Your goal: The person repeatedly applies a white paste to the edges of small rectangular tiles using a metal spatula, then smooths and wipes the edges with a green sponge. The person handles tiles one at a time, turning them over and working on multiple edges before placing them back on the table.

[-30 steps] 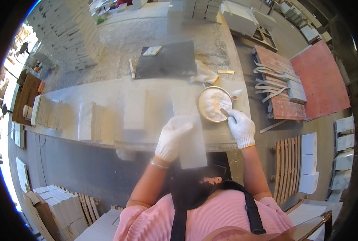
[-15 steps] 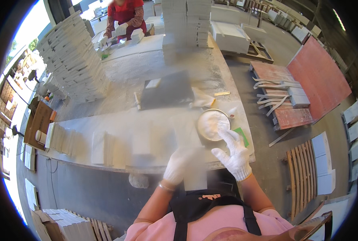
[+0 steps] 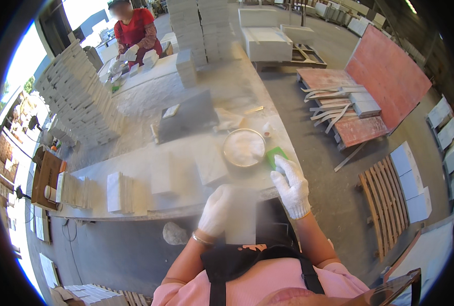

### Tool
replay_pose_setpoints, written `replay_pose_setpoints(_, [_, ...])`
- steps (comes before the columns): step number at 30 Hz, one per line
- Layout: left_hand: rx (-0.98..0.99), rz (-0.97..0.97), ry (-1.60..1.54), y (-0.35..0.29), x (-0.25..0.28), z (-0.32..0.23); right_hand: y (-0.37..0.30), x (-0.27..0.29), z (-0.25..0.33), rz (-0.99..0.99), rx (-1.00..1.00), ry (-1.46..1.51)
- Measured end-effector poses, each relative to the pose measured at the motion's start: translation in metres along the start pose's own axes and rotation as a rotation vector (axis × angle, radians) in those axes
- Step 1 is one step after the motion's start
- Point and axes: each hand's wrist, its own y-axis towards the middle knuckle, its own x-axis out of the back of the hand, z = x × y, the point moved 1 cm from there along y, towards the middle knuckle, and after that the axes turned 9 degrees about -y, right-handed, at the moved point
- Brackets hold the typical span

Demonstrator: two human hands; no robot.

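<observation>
My left hand (image 3: 215, 210), in a white knit glove, is closed on the edge of a pale stone tile (image 3: 241, 217). The tile stands upright in front of my dark apron, partly blurred. My gloved right hand (image 3: 292, 188) is over the table's right corner, thumb and fingers apart. Its fingertips meet the lower edge of a green scouring pad (image 3: 276, 157) lying flat. Just left of the pad sits a round bowl (image 3: 243, 147) of white powder or paste. Two blurred stacks of tiles, a nearer stack (image 3: 211, 167) and a farther-left stack (image 3: 161, 173), stand along the near edge.
More tiles (image 3: 120, 191) stand in rows at the left. A dark slab (image 3: 188, 115) with a small pale piece lies mid-table. A small white bottle (image 3: 266, 129) stands behind the bowl. Tall tile stacks (image 3: 79, 97) rise beyond. A person in red (image 3: 135, 35) handles pieces at the far end.
My right hand has left the powder bowl and come to the green pad. The left hand still grips the tile. The whole view has shifted, and the person in red shows more fully.
</observation>
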Motion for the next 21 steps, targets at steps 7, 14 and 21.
replay_pose_setpoints(7, [0.321, -0.052, -0.382, -0.002, -0.004, -0.006, -0.036, -0.004, 0.015, 0.377, -0.237, 0.384])
replay_pose_setpoints(14, [0.637, -0.103, -0.690, -0.014, -0.010, -0.005, -0.041, -0.014, 0.022, 0.532, -0.256, 0.470])
replay_pose_setpoints(21, [0.497, 0.026, -0.536, -0.011, -0.011, 0.002, -0.035, -0.016, 0.022, 0.507, -0.447, 0.619])
